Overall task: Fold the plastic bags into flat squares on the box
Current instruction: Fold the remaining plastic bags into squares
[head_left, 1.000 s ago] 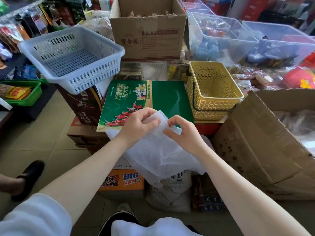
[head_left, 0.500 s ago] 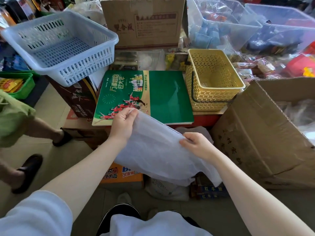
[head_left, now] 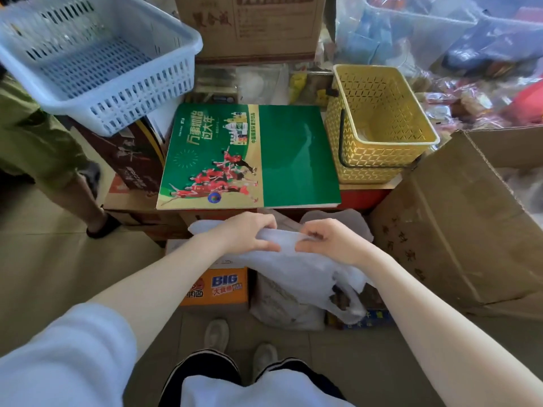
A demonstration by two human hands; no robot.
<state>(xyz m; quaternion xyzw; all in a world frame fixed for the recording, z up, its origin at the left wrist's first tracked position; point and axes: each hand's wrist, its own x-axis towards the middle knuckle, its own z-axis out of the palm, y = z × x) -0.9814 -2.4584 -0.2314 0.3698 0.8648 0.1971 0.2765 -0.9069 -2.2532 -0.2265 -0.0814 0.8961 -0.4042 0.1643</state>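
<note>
**Both hands on the bag, just short of the green box**

Here we are, both hands close together in the middle of the scene, and both gripping the plastic bag. The left hand has its fingers curled over the bag's upper edge, thumb tucked underneath. The right hand pinches the same edge just beside it, fingertips almost meeting the left's. The white, translucent bag is bunched between them and hangs down toward the near right, one handle loop drooping low over the clutter below.

The bag sits in the air, just near of the green box, not on it. That box lies flat with a printed picture on its left half. To its right, touching or nearly so, stands a yellow basket. At far left is a pale blue basket, perched on a dark carton. A big brown cardboard box is open at the right. An orange carton is on the floor under the forearms. Someone's leg and dark shoe show at the left.
</note>
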